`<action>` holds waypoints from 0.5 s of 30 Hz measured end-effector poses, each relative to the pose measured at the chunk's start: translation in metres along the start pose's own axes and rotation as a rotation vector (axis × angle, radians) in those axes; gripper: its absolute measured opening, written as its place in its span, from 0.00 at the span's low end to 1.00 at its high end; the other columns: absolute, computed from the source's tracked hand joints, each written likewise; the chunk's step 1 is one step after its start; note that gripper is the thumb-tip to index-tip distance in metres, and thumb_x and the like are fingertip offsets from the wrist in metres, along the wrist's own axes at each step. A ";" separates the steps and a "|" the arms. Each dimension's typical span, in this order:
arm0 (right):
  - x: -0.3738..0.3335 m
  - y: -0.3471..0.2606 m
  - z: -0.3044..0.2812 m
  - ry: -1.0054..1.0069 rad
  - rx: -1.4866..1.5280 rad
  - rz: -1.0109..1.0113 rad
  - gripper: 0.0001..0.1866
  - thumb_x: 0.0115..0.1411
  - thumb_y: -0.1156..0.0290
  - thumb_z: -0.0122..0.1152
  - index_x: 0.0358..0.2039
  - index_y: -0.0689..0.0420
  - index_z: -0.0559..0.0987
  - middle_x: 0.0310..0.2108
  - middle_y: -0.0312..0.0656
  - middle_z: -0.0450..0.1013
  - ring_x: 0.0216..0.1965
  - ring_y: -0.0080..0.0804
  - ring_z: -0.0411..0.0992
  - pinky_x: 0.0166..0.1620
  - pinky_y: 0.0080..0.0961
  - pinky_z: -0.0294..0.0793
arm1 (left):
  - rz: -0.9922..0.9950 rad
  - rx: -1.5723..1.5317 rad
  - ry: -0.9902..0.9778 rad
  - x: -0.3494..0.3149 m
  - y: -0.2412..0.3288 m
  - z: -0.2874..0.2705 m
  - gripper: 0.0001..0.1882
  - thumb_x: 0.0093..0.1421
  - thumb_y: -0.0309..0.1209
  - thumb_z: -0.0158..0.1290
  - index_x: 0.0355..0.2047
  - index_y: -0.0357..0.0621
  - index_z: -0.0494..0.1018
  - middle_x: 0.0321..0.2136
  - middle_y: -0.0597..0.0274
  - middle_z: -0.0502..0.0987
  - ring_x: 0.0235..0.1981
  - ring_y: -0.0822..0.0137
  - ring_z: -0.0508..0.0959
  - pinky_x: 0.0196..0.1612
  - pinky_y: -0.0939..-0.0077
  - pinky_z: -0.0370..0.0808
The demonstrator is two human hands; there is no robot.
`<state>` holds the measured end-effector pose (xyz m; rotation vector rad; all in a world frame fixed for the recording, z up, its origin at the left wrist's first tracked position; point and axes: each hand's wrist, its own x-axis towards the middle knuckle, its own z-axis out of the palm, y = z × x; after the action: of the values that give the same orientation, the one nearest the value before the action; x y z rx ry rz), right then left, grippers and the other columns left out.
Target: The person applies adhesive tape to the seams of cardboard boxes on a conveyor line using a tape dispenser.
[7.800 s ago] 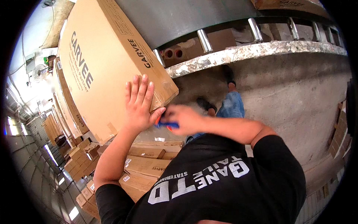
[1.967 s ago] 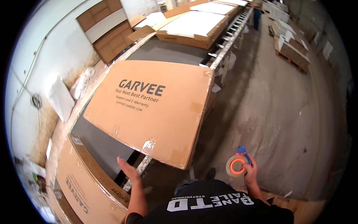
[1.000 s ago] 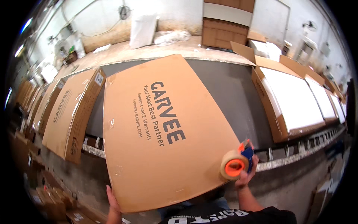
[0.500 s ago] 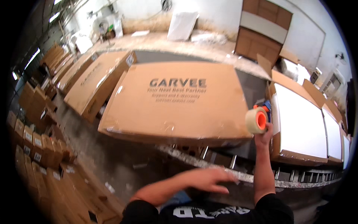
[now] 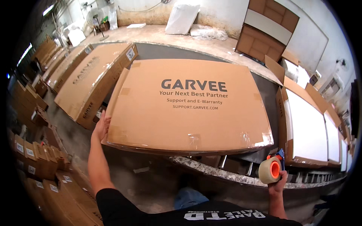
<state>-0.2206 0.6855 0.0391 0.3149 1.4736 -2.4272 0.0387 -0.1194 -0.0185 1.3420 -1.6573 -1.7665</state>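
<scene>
A large closed cardboard box [image 5: 181,124] with dark printing lies flat before me, clear tape along its near edge. My left hand [image 5: 100,128] is against the box's left side near its front corner, fingers stretched along it and partly hidden. In my right hand [image 5: 278,184] is a tape dispenser [image 5: 265,171] with a wide roll of tan tape on an orange hub and a blue frame. It is held off the box's near right corner, apart from it.
The box rests on a dark conveyor [image 5: 264,84] with metal rollers at its near edge. Another closed box [image 5: 94,79] lies to the left. On the right stands an open carton [image 5: 307,128] with white panels. Cartons [image 5: 49,192] stack at lower left; a fan [image 5: 95,17] stands behind.
My left hand has swung from the front over to the box's left side. The right hand with the tape dispenser has come down and nearer, away from the box's right edge.
</scene>
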 end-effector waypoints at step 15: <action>-0.023 0.014 -0.080 -0.043 -0.018 0.017 0.32 0.58 0.58 0.48 0.62 0.58 0.68 0.56 0.45 0.73 0.54 0.42 0.74 0.57 0.40 0.74 | 0.085 -0.250 0.028 -0.133 -0.118 0.058 0.37 0.66 0.56 0.51 0.65 0.41 0.64 0.58 0.56 0.72 0.59 0.62 0.72 0.60 0.65 0.70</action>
<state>-0.1910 0.7534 -0.0016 0.2693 1.4682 -2.3907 0.0938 0.0470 -0.0840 1.1615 -1.4025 -1.8262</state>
